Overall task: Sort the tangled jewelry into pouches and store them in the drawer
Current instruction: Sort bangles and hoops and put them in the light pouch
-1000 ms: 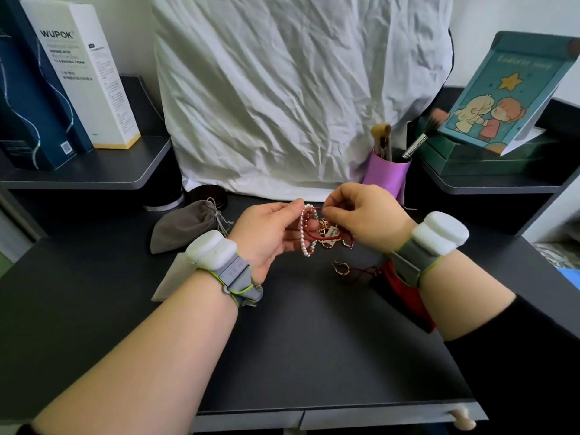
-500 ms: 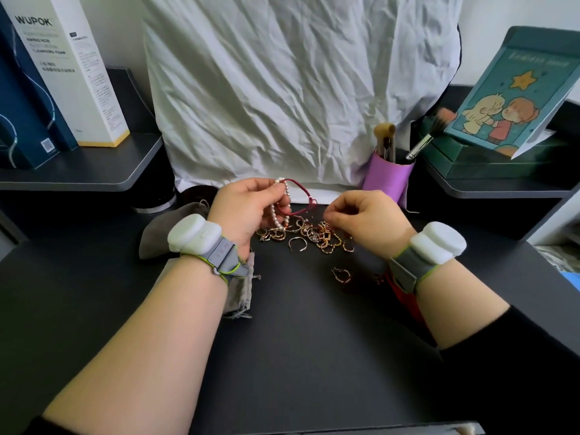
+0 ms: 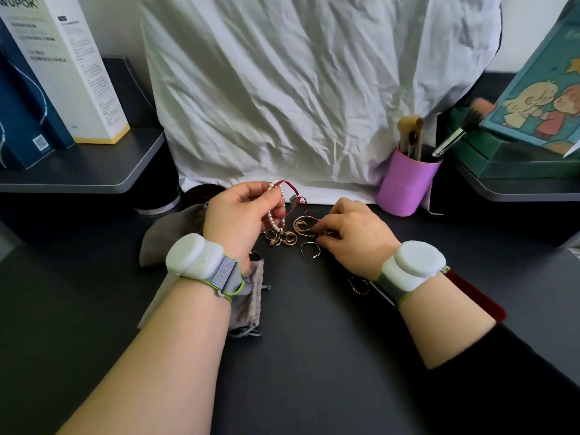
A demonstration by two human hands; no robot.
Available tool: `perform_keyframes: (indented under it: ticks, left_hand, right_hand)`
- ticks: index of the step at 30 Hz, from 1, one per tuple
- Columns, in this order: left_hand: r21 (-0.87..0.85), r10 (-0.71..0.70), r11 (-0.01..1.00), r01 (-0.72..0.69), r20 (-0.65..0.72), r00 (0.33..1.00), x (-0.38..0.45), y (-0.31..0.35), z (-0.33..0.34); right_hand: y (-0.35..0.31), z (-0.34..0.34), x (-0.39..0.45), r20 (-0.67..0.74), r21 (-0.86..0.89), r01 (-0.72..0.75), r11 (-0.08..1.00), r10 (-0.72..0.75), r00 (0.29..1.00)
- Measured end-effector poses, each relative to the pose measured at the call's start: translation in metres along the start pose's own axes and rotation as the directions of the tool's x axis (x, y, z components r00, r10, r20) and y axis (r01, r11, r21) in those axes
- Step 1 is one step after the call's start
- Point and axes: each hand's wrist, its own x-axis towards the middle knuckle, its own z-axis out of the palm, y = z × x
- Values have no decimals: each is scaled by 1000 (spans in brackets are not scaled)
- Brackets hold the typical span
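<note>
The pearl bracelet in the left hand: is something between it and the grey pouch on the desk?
Nothing visible blocks it. The left hand holds the pearl bracelet above the grey pouch, which lies flat under the wrist.

Two hands [image 3: 241,215], two grey pouches [image 3: 251,302], one pearl-and-red-cord bracelet [image 3: 277,211], one purple brush cup [image 3: 405,183], two upright boxes [image 3: 72,73] (the loose rings [image 3: 301,226] overlap too much to count).

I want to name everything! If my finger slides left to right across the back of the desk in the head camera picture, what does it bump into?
Dark blue box → white box → crumpled white cloth → purple brush cup → picture book with cartoon children.
</note>
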Motion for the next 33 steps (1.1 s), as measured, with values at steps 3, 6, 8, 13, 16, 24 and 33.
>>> perform_keyframes:
  ticks: [3, 6, 8, 13, 16, 24, 33]
  left_hand:
    - [14, 6, 1000, -6, -6, 1000, -1, 0, -1]
    - [41, 16, 999, -16, -3, 1000, -1, -2, -1]
    - [72, 27, 997, -27, -3, 1000, -2, -4, -1]
    - [119, 38, 992, -36, -15, 999, -5, -5, 1]
    - [99, 18, 995, -17, -5, 1000, -5, -4, 2]
    - [39, -67, 997, 61, 169, 983, -15, -2, 12]
    - [30, -83, 996, 78, 228, 970, -20, -2, 17]
  right_hand:
    - [2, -2, -2, -6, 9, -12, 1000, 12, 1000]
    - [5, -4, -5, 4, 16, -11, 1000, 11, 1000]
    - [6, -4, -6, 6, 27, 2, 1000, -2, 1000]
    - [6, -10, -8, -124, 191, 57, 980, -33, 992]
    - [6, -14, -11, -213, 356, 100, 929, -24, 977]
    - [-1, -4, -9, -244, 757, 75, 649, 174, 954]
    - [-7, -1, -9, -103, 909, 7, 417, 210, 972]
